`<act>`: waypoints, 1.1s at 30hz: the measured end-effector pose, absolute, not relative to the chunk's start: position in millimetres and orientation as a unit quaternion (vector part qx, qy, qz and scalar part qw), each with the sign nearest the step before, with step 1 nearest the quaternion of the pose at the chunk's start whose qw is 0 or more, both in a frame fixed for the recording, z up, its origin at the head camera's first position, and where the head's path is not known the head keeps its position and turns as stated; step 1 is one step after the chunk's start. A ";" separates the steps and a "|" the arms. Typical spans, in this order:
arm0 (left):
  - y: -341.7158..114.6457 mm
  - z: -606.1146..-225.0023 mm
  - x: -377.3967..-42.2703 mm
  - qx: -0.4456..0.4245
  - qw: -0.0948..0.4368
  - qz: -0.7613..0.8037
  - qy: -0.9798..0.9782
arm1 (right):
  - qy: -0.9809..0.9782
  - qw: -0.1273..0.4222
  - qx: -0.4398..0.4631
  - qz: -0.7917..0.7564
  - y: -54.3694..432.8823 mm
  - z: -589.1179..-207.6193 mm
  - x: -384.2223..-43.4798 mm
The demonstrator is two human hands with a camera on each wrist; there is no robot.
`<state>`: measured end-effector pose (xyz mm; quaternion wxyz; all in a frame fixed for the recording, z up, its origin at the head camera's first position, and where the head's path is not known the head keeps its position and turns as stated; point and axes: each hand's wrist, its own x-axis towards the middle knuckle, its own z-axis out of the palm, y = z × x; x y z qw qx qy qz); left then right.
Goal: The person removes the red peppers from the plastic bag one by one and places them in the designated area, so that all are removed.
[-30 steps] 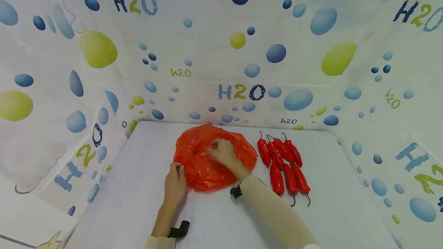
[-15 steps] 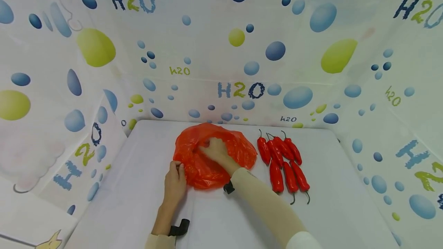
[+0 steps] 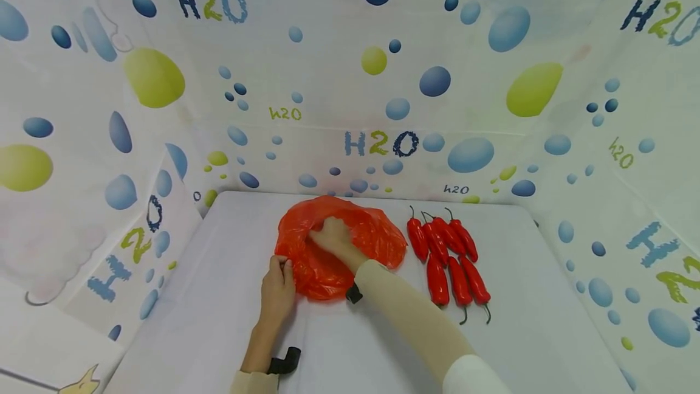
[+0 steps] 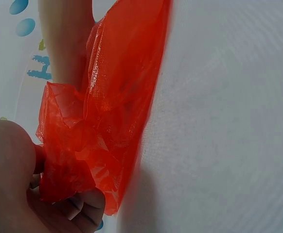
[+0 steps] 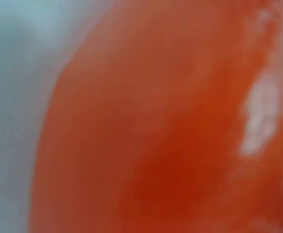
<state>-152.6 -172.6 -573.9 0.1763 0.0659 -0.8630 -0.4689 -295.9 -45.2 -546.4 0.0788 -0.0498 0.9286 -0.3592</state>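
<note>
A thin red plastic bag (image 3: 383, 233) lies spread and crumpled on the white table in the head view. My left hand (image 3: 277, 290) pinches its left edge. The left wrist view shows that hand's curled fingers (image 4: 90, 206) gripping the red film (image 4: 117, 97). My right hand (image 3: 332, 236) reaches into the mouth of the bag, its fingertips hidden there, so whether it holds anything cannot be seen. Blurred red film (image 5: 146, 121) fills most of the right wrist view.
Several red chili peppers (image 3: 437, 266) lie in two rows to the right of the bag, close to my right sleeve (image 3: 410, 315). Behind the white table (image 3: 525, 333) hangs a white curtain (image 3: 328, 65) printed with bubbles.
My right hand has moved left and deeper into the bag, its fingertips now out of sight. My left hand keeps its hold on the edge. The peppers have not moved.
</note>
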 end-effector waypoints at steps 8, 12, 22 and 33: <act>-172.5 -575.3 -152.6 0.064 0.174 -0.461 -0.868 | 0.932 0.092 -0.039 -0.347 -54.8 -542.9 -297.0; -172.6 -576.1 -153.3 0.059 0.174 -0.460 -0.869 | 0.927 0.098 -0.013 -0.361 -56.6 -539.1 -294.6; -173.3 -576.7 -154.5 0.058 0.184 -0.454 -0.870 | 0.923 0.098 0.010 -0.372 -61.3 -534.5 -290.5; -173.8 -575.9 -153.1 0.059 0.174 -0.460 -0.869 | 0.893 0.113 0.068 -0.431 -58.7 -538.9 -289.5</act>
